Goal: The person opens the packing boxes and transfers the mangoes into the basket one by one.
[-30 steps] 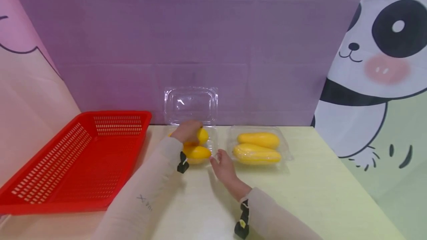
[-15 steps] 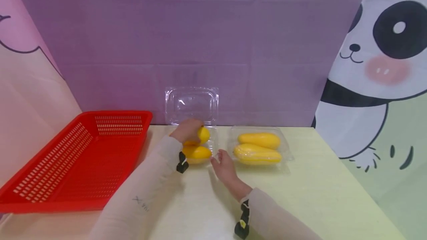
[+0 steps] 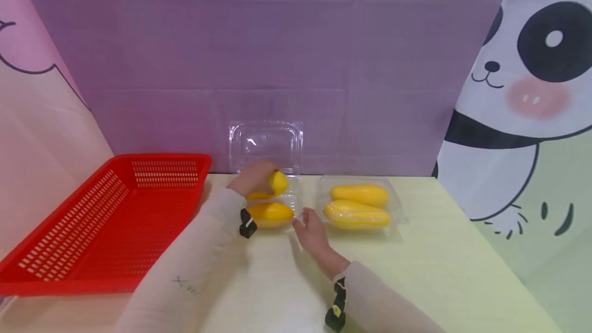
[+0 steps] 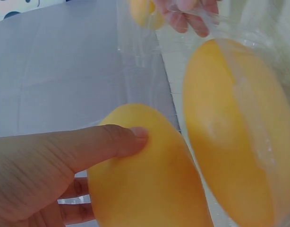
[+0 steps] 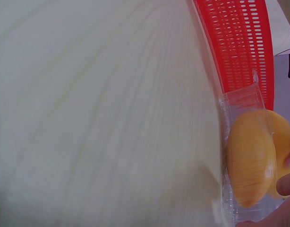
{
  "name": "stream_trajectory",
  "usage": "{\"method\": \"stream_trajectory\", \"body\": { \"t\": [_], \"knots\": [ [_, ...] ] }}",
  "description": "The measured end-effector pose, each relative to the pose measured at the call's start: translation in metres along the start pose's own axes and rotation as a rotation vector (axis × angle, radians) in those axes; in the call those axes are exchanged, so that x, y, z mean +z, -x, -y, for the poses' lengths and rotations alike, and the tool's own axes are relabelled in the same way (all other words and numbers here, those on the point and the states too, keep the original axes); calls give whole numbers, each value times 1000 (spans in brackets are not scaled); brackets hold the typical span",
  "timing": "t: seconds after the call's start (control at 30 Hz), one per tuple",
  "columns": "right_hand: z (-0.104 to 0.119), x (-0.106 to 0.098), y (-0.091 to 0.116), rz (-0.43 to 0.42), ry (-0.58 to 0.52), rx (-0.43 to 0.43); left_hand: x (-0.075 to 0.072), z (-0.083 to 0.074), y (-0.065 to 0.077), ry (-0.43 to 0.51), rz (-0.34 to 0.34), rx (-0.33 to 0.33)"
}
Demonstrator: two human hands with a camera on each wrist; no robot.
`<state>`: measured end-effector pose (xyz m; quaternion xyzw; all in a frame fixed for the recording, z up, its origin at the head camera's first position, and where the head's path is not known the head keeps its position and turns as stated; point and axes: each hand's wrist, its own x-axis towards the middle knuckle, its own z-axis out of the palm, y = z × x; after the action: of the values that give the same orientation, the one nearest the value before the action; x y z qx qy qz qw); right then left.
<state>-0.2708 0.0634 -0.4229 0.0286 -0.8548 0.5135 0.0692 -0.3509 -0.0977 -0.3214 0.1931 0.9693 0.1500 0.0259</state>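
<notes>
Purple backing (image 3: 287, 55) rises behind the pale bench (image 3: 416, 266), with the open box (image 3: 296, 199) near the bench's back edge and a panda picture (image 3: 522, 81) well to the box's right. Clear and upright, the lid (image 3: 265, 148) stands at the rear of the open box. Over the box's rear part, the left hand (image 3: 254, 178) grips a yellow fruit (image 4: 149, 175), thumb across it and fingers at its side; whether anything supports the fruit from below is hidden. A second fruit (image 3: 273, 215) lies in the front part of the open box. At the box's right front corner is the right hand (image 3: 312, 233), fingers slightly bent; whether it pinches the rim cannot be told. Just right of the open box, the other box (image 3: 396, 202) contains two longer fruits (image 3: 358, 215) side by side; to the left sits a red basket (image 3: 162, 158).
</notes>
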Motion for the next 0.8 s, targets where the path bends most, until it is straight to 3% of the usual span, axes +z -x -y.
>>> {"method": "stream_trajectory", "body": {
  "t": [0.23, 0.5, 0.8],
  "knots": [
    [1, -1, 1, 14, -4, 17, -11, -3, 6, -38, -36, 60],
    [0, -2, 1, 11, -12, -1, -22, -3, 14, -31, -53, 73],
    [-2, -1, 0, 3, -4, -12, -31, -2, 27, 40, -61, 80]
  ]
}}
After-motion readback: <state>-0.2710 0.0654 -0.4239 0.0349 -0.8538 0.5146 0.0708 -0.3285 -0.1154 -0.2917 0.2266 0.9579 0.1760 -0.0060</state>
